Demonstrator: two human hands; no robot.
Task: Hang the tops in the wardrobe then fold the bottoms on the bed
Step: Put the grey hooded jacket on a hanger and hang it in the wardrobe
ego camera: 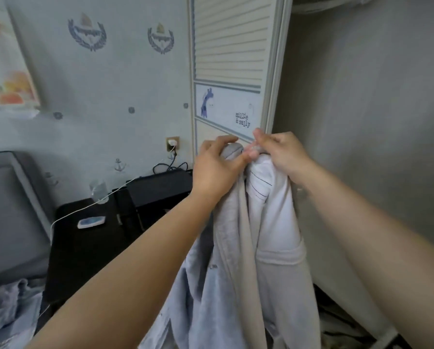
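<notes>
Grey padded headboard [7,217] stands far left of the wardrobe door [232,71], with crumpled pale blue fabric [7,311] below it. Nearer the door is a black side table [90,248] carrying a white cable [90,205] and a small blue and white object [91,222]. A wall socket [172,144] sits just left of the door. In front of the door's lower edge, 2 bare hands hold up a bunch of tops [256,248], pale blue, beige and white, hanging down. The left hand [216,170] grips the grey bunched top edge, fingers curled round it. The right hand [284,154] pinches the fabric just beside it. Right of the door, the wardrobe interior [362,122] is open and shadowed.
</notes>
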